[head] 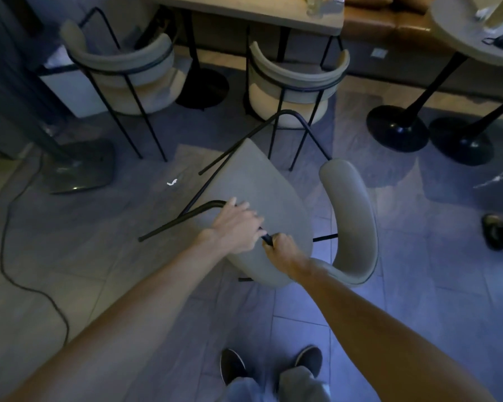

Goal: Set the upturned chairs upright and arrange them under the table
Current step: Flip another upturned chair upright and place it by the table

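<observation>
Righting the upturned grey chair (259,181), judging by the grip: left hand (238,224) curling over its black leg frame (186,219), right hand (282,245) clenching the same bar just beside. Lying tipped on the floor (99,271), near the table (244,15). Next probably needing legs swung down, then sliding in beside the upright chairs (296,76).

One head-worn wide-angle camera looks forward and down, close above the tipped chair (262,181), table (244,18) beyond.
</observation>
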`<state>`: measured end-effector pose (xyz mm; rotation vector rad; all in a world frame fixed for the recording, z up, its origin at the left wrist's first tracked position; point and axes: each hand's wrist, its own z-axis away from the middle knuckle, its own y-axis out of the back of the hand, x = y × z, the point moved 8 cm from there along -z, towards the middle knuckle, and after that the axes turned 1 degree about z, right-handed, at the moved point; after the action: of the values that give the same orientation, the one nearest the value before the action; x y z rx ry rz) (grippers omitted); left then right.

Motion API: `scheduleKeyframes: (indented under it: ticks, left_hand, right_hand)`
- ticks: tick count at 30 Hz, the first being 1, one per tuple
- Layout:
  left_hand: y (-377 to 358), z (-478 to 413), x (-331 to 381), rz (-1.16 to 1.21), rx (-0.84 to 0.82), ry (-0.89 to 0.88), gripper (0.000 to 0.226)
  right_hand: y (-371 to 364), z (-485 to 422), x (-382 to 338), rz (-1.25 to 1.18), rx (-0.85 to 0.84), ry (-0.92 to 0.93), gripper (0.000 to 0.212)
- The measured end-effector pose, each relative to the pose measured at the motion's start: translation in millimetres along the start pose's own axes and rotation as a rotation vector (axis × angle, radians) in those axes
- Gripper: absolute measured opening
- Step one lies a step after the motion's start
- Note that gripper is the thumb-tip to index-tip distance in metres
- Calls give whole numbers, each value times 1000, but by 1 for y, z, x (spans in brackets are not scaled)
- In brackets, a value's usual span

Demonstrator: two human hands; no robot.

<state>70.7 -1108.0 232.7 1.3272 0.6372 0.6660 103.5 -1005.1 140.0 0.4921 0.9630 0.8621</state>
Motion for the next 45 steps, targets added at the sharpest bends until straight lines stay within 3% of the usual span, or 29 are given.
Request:
scheduleKeyframes:
  ticks: [3,12,15,20,24,29,35,42,45]
  left_hand:
    - [-12,-2,-2,-101,-42,34,44]
    - [-22,0,-90,5,-82,148,53]
    - [-30,4,-118,46,-126,185,60]
    - [-47,12,-164,156,-122,268,65]
    - [-62,23,-200,164,-195,300,53]
    - [-98,38,-180,187,-229,140,50]
    - [-143,72,-211,355,-329,265,41]
    - [-155,98,-230,485,-163,222,34]
    - [-153,99,-233,494,-111,230,30]
  right_hand:
    - [0,-13,-20,50,-16,65,36]
    - [-1,-31,-59,288,-159,302,23]
    - [4,-36,-59,472,-178,304,28]
    - [12,-56,-50,419,-204,261,56]
    - [11,-75,-74,360,-204,261,61]
    - [-17,-93,-131,415,-195,260,57]
    - [-66,-109,-189,527,-219,279,54]
    - [-83,-107,-197,500,-199,257,52]
    - [-71,-107,-176,484,-273,222,52]
